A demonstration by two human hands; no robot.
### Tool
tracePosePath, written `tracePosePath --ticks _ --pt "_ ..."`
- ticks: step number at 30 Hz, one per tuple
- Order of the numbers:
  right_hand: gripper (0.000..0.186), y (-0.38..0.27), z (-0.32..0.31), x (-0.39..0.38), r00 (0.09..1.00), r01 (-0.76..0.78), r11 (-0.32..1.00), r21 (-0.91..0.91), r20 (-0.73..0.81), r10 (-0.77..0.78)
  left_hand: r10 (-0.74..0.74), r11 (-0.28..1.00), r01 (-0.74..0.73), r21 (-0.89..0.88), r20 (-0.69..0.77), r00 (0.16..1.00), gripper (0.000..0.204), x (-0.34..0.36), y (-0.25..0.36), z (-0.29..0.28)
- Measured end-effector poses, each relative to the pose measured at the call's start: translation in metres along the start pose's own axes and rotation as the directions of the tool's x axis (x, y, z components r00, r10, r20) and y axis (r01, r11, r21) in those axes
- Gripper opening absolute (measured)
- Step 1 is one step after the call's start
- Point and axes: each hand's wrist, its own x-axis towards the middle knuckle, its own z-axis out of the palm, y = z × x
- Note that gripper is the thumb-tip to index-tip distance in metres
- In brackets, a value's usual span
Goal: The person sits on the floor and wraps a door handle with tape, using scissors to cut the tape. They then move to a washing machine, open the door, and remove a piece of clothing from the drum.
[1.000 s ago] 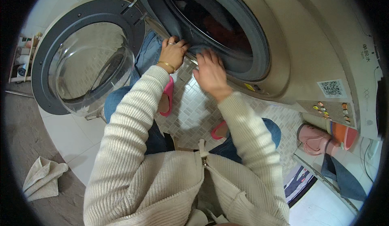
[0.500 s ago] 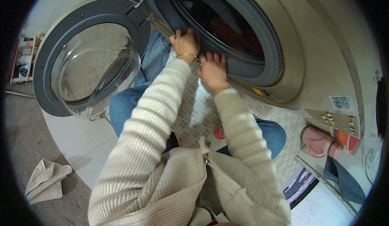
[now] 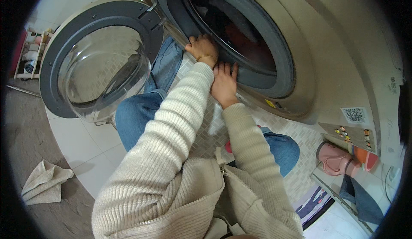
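A bronze front-loading washing machine point(image 3: 309, 59) stands before me with its round glass door point(image 3: 103, 63) swung out to the left. My left hand point(image 3: 203, 49) is at the lower left of the grey rubber door seal point(image 3: 262, 78), its fingers curled over the edge and the fingertips hidden in shadow. Beside it, my right hand point(image 3: 225, 87) rests with fingers stretched out against the lower part of the seal. Inside the dark drum lie clothes point(image 3: 236, 35), some reddish; their shapes are hard to make out.
My bent knees in blue jeans point(image 3: 135, 114) flank the tiled floor. Blue denim fabric point(image 3: 167, 63) shows behind the door. A beige cloth point(image 3: 47, 182) lies at the lower left. A pink jug point(image 3: 337, 159) and a small rack of bottles point(image 3: 33, 52) stand at the sides.
My left hand has shifted slightly along the seal, its fingers curling further over the edge. The right hand stays on the lower seal. The whole view has shifted a little.
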Motion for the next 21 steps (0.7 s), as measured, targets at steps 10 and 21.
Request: tracePosePath --ticks 10,21 --pt "0.09 -0.007 -0.024 -0.003 0.999 0.034 0.994 0.102 0.039 -0.038 0.349 0.802 -0.435 -0.41 -0.268 0.898 0.01 -0.015 -0.061 -0.003" --pt "0.071 -0.008 -0.004 -0.001 0.999 0.025 1.0 0.001 0.04 -0.025 0.24 0.956 -0.278 0.092 0.296 0.925 0.034 -0.016 0.0 -0.028"
